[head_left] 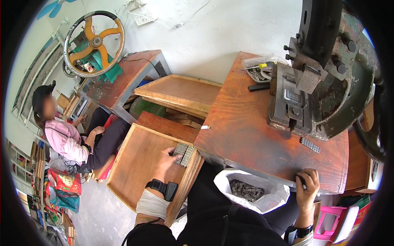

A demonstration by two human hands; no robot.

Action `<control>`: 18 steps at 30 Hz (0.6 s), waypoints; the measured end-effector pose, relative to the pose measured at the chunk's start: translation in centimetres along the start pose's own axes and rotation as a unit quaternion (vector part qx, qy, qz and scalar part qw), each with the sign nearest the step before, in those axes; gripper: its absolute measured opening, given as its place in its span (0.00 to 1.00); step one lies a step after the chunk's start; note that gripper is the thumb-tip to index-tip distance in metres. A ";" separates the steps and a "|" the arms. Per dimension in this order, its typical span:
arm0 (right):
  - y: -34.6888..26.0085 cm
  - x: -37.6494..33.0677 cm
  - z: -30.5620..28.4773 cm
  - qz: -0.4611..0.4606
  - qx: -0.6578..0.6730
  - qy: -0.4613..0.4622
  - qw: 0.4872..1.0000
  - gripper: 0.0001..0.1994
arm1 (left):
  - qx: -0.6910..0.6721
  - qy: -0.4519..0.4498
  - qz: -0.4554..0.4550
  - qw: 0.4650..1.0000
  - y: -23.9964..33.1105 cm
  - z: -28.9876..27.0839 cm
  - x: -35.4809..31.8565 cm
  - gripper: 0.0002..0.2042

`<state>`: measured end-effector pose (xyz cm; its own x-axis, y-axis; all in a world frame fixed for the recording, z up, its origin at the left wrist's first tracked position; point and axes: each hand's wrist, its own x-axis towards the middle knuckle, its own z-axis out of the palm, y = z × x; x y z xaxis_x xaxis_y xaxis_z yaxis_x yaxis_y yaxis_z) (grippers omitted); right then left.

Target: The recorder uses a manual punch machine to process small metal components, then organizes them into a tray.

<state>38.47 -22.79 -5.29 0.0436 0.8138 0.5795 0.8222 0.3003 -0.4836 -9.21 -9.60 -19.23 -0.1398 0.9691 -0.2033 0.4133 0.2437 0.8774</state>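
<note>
My left hand point(166, 159) reaches into a shallow wooden tray point(135, 164). Its thumb and fingers close on the edge of a block of small grey metal pieces point(184, 154), stacked in tight rows in the tray's corner. At the front edge of the reddish worktable point(246, 119) rests my right hand point(308, 186), fingers curled in; what they hold, if anything, is hidden. Beyond it lies a small grey plate with a dotted pattern point(310, 145). Between my arms, an open white sack point(221, 184) contains loose grey metal pieces point(246, 190).
A heavy press point(336, 69) stands on the worktable, its die point(293, 98) under the ram. Behind are a plastic container point(256, 63) and a yellow screwdriver point(262, 65). Another wooden tray point(180, 88) lies farther back. A person in pink point(67, 139) sits at left near a handwheel point(96, 41).
</note>
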 end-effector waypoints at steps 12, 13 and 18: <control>0.8 -0.4 0.2 -0.017 -0.004 0.007 1.000 0.08 | 0.203 0.049 0.110 0.972 -1.1 1.0 0.5 0.16; 0.8 -0.4 0.2 -0.022 -0.008 0.008 1.000 0.09 | 0.199 0.070 0.155 0.965 -1.4 1.1 0.3 0.16; 0.6 -0.3 0.0 -0.022 -0.018 0.023 0.999 0.10 | 0.147 0.047 0.073 0.985 -0.3 0.1 0.3 0.17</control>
<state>38.97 -22.80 -5.77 0.0328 0.7763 0.6295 0.8441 0.3158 -0.4334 -9.24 -9.36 -19.59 -0.1366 0.9901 -0.0319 0.6757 0.1166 0.7279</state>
